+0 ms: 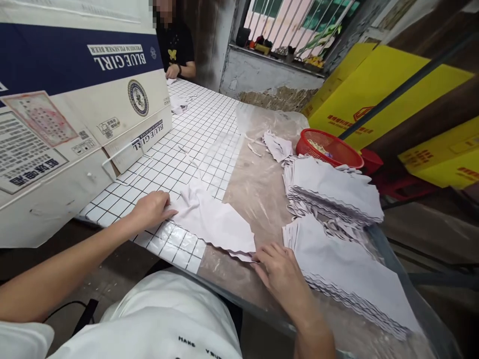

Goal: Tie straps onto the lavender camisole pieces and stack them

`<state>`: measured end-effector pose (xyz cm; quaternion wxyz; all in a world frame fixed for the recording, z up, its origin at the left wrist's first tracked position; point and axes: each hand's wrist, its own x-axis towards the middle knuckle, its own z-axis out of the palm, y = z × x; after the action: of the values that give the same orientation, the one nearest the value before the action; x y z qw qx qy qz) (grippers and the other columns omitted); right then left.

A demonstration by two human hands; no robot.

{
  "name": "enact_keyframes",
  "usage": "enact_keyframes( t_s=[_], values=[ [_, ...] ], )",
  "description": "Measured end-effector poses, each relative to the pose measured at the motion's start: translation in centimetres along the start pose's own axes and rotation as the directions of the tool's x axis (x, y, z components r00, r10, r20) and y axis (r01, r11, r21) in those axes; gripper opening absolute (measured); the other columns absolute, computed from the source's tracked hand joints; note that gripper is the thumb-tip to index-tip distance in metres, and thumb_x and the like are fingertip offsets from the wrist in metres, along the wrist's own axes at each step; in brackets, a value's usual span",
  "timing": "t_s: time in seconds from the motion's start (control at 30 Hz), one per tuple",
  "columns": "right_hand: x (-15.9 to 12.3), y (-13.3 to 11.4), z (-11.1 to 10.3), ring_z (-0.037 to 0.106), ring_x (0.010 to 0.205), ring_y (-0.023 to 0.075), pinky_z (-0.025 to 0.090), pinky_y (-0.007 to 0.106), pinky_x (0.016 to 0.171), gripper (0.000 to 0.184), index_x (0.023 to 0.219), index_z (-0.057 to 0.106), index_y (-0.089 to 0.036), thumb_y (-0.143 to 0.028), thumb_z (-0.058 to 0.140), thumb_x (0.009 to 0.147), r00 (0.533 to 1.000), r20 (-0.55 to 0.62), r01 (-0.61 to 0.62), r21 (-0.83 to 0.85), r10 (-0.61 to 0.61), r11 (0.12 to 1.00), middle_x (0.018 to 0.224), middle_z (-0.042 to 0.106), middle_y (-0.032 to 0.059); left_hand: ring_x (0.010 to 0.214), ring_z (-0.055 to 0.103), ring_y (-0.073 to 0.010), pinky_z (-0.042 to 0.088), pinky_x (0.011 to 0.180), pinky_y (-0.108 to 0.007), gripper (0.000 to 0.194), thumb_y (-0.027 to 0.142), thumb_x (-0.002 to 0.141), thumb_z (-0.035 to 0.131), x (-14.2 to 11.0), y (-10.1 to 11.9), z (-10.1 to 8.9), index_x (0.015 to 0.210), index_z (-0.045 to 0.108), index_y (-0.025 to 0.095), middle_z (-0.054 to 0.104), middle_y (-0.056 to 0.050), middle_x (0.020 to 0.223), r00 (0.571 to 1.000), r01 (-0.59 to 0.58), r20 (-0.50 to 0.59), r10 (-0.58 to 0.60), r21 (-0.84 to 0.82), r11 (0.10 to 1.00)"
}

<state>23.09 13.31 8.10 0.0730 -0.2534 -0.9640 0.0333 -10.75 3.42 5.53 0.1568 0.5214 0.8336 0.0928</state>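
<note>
A white cloth piece with a zigzag-cut edge (213, 219) lies flat across the gridded table top (194, 139) and a clear plastic sheet (258, 194). My left hand (149, 210) rests on the cloth's left end with its fingers curled down onto it. My right hand (279, 271) touches the cloth's lower right corner, fingertips pinching its edge. To the right lie two stacks of the same white pieces, one near (348, 271) and one farther back (331, 187).
A large Blue Girl beer carton (75, 109) stands at the left on the table. A red basket (329, 148) sits behind the stacks, with loose cloth scraps (277, 145) beside it. Another person (175, 47) sits at the far end. Yellow boxes (377, 89) lean at the right.
</note>
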Motion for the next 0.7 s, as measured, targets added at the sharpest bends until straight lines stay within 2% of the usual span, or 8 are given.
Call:
enact_keyframes(
  t_s=[0.13,0.27,0.33,0.37,0.43,0.53,0.63,0.7],
  values=[
    [0.2,-0.5,-0.8,0.062,0.079,0.0194,0.044,0.032,0.070,0.018,0.078,0.063,-0.022,-0.009,0.057,0.090,0.999,-0.002,0.038,0.000,-0.038,0.999,0.080,0.065,0.0019,0.078,0.060,-0.0228,0.038,0.064,-0.030,0.018,0.031,0.083,0.053,-0.6,-0.8,0.9,0.068,0.050,0.022,0.065,-0.006,0.077,0.998,-0.045,-0.059,0.035,-0.181,0.982],
    [-0.7,-1.5,-1.8,0.064,0.079,0.0193,0.049,0.032,0.070,0.016,0.076,0.064,-0.024,-0.017,0.061,0.090,0.996,0.060,0.069,0.065,-0.073,0.996,0.082,0.065,0.0020,0.062,0.052,-0.0175,0.038,0.058,-0.028,0.027,0.044,0.085,0.051,-0.3,-2.2,-0.6,0.071,0.052,0.021,0.058,-0.002,0.068,0.995,-0.036,-0.098,-0.013,-0.477,0.878],
    [-0.5,-2.3,-2.5,0.065,0.088,0.0206,0.053,0.033,0.075,0.008,0.081,0.066,-0.025,-0.023,0.064,0.089,0.994,0.058,0.084,0.132,-0.092,0.988,0.094,0.067,0.0042,0.064,0.052,-0.0162,0.041,0.059,-0.027,0.033,0.051,0.085,0.053,-0.3,-2.2,-2.0,0.076,0.053,0.020,0.058,-0.001,0.071,0.990,-0.108,-0.142,0.024,-0.616,0.780],
    [0.0,-2.9,-3.1,0.065,0.096,0.0219,0.054,0.035,0.080,0.002,0.088,0.067,-0.025,-0.026,0.065,0.089,0.995,0.023,0.089,0.160,-0.093,0.983,0.103,0.066,0.0064,0.067,0.054,-0.0161,0.043,0.062,-0.027,0.035,0.054,0.085,0.054,-0.4,-1.7,-2.7,0.078,0.054,0.020,0.059,-0.002,0.075,0.985,-0.159,-0.155,0.073,-0.675,0.720],
    [2.0,-4.2,-4.2,0.060,0.113,0.0251,0.052,0.040,0.093,0.020,0.109,0.065,-0.023,-0.031,0.064,0.090,0.990,-0.119,0.103,0.197,-0.080,0.975,0.121,0.061,0.0116,0.073,0.056,-0.0166,0.046,0.065,-0.028,0.037,0.055,0.085,0.057,-0.5,0.2,-4.4,0.079,0.054,0.019,0.061,-0.004,0.081,0.962,-0.256,-0.143,0.232,-0.769,0.586],
    [6.8,-5.9,-5.7,0.053,0.126,0.0269,0.046,0.044,0.103,0.042,0.131,0.053,-0.022,-0.033,0.062,0.091,0.939,-0.333,0.174,0.256,-0.082,0.951,0.135,0.055,0.0146,0.073,0.055,-0.0159,0.046,0.064,-0.029,0.039,0.056,0.085,0.061,-0.6,4.7,-6.9,0.080,0.053,0.018,0.061,-0.004,0.080,0.871,-0.330,-0.105,0.479,-0.848,0.415],
    [11.0,-6.1,-6.7,0.060,0.114,0.0229,0.050,0.037,0.095,0.041,0.130,0.054,-0.020,-0.028,0.062,0.090,0.923,-0.366,0.265,0.389,-0.115,0.882,0.124,0.064,0.0106,0.070,0.054,-0.0148,0.046,0.063,-0.028,0.039,0.055,0.084,0.064,-0.8,8.4,-8.3,0.079,0.052,0.018,0.058,-0.003,0.078,0.794,-0.358,-0.137,0.593,-0.893,0.272],
    [12.5,-5.7,-7.0,0.065,0.096,0.0191,0.051,0.031,0.083,0.026,0.115,0.062,-0.019,-0.024,0.060,0.090,0.931,-0.363,0.225,0.465,-0.048,0.856,0.106,0.070,0.0063,0.078,0.059,-0.0169,0.049,0.068,-0.030,0.037,0.052,0.081,0.068,-1.2,9.4,-7.7,0.085,0.053,0.019,0.061,-0.005,0.088,0.790,-0.374,-0.210,0.576,-0.909,0.182]
  ],
)
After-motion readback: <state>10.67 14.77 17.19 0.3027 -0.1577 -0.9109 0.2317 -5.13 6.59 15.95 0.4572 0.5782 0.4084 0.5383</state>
